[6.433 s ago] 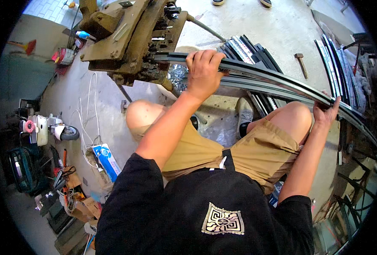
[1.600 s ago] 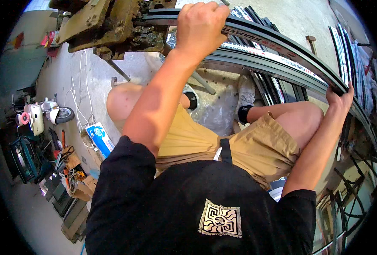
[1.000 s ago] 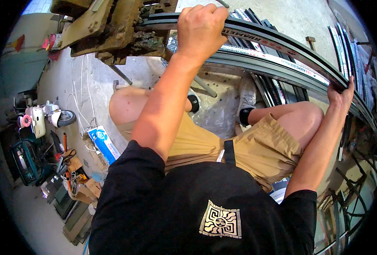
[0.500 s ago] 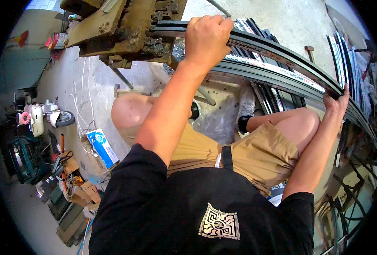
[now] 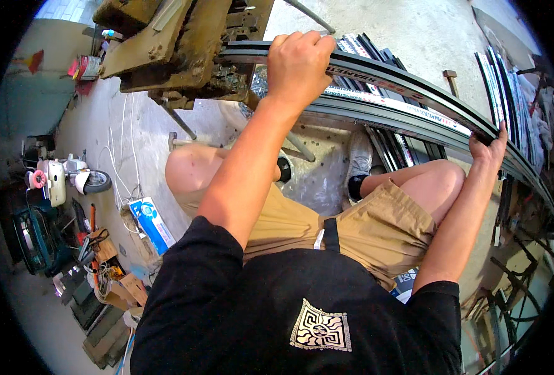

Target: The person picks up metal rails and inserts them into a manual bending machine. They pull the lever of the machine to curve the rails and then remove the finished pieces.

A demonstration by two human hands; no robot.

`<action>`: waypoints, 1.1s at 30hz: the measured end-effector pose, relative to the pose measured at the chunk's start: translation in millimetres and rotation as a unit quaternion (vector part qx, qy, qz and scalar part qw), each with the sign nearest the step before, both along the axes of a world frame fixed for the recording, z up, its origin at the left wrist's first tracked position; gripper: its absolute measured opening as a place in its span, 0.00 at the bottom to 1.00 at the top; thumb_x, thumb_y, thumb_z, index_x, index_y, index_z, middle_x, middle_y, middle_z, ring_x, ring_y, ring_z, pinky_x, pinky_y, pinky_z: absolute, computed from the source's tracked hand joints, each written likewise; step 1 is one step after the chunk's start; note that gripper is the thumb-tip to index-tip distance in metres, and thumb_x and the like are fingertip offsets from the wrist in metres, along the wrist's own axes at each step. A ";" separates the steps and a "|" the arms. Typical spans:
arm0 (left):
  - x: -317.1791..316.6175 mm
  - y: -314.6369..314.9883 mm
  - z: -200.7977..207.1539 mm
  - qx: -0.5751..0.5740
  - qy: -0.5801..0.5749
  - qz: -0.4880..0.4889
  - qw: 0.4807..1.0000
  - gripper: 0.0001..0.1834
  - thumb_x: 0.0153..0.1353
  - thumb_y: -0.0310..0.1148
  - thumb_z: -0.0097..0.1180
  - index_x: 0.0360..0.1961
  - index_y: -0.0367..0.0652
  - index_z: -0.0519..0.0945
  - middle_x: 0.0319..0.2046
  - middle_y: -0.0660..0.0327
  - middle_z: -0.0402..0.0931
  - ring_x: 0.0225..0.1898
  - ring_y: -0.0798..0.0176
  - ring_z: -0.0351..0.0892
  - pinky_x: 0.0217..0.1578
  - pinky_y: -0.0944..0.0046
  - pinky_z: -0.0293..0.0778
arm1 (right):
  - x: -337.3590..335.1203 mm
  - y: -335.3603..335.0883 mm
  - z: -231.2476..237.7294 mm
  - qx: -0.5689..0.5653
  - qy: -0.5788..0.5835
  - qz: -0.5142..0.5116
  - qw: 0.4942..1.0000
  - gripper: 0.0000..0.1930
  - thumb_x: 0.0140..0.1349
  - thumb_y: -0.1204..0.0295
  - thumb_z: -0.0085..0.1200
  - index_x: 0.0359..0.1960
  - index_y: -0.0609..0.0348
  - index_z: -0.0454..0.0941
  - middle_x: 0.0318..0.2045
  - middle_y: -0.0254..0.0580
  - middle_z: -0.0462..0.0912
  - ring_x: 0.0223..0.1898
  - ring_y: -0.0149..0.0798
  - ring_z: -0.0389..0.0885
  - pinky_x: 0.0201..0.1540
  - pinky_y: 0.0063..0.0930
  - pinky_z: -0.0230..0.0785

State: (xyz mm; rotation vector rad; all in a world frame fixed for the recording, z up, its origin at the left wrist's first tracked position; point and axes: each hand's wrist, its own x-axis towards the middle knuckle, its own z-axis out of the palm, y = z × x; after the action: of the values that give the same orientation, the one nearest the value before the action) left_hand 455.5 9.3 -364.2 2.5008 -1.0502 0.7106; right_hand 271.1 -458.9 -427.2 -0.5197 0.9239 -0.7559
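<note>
A long dark metal profile [image 5: 408, 87] slants from a rusty machine [image 5: 164, 59] at the upper left toward the right. Its left end lies against or inside the machine's edge; exactly how it sits there I cannot tell. Close to that end, my left hand [image 5: 300, 67] is closed over the profile from above, its fingers wrapped out of sight. Farther along, my right hand [image 5: 489, 152] cups the profile from below, with a digit showing on either side. More grey profiles [image 5: 383, 115] run alongside, just beneath the held one.
Several striped profiles [image 5: 395, 147] lie on the floor beyond my legs, with another bundle [image 5: 495, 81] at the far right. A blue-and-white box [image 5: 152, 225] stands left of my knee, near white cables. Tools and boards [image 5: 102, 306] clutter the lower left. Dark bent metal bars [image 5: 520, 275] fill the right edge.
The whole view has shifted slightly, so the machine and profile appear a little lower. Both hands keep their hold on the profile.
</note>
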 end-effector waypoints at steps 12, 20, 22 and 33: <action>2.1 -5.7 13.0 0.033 0.011 -0.003 0.999 0.21 0.36 0.32 0.74 0.36 0.50 0.83 0.34 0.61 0.81 0.40 0.52 0.82 0.41 0.50 0.74 | 6.5 10.1 1.8 0.034 -0.031 -0.001 0.999 0.21 0.64 0.57 0.66 0.47 0.59 0.76 0.40 0.48 0.85 0.39 0.47 0.86 0.41 0.47 0.84; -9.8 -10.7 19.3 0.103 0.052 0.011 0.993 0.27 0.37 0.29 0.76 0.44 0.45 0.82 0.40 0.54 0.81 0.45 0.43 0.80 0.44 0.46 0.75 | 16.9 70.8 37.0 0.021 -0.019 -0.072 0.997 0.14 0.63 0.59 0.65 0.40 0.53 0.77 0.36 0.43 0.81 0.40 0.44 0.79 0.43 0.47 0.76; -8.1 -8.1 15.5 0.087 0.039 0.011 0.995 0.27 0.38 0.26 0.72 0.45 0.43 0.81 0.41 0.54 0.81 0.46 0.43 0.79 0.47 0.46 0.73 | 22.1 60.8 25.8 0.055 -0.064 -0.075 0.994 0.14 0.62 0.60 0.66 0.41 0.53 0.78 0.37 0.42 0.80 0.41 0.45 0.80 0.47 0.47 0.77; -17.3 -20.1 27.6 0.064 0.045 0.027 0.997 0.25 0.40 0.22 0.68 0.45 0.42 0.79 0.39 0.53 0.78 0.45 0.43 0.77 0.50 0.47 0.71 | 23.0 79.3 75.2 -0.128 0.005 -0.220 0.967 0.28 0.61 0.57 0.68 0.50 0.74 0.80 0.47 0.47 0.83 0.47 0.39 0.79 0.54 0.34 0.71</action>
State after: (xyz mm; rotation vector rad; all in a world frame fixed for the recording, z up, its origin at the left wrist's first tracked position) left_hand 438.2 -10.7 -336.6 2.6520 -1.0312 0.5552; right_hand 294.1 -379.6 -352.0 -0.5512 0.9694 -1.2881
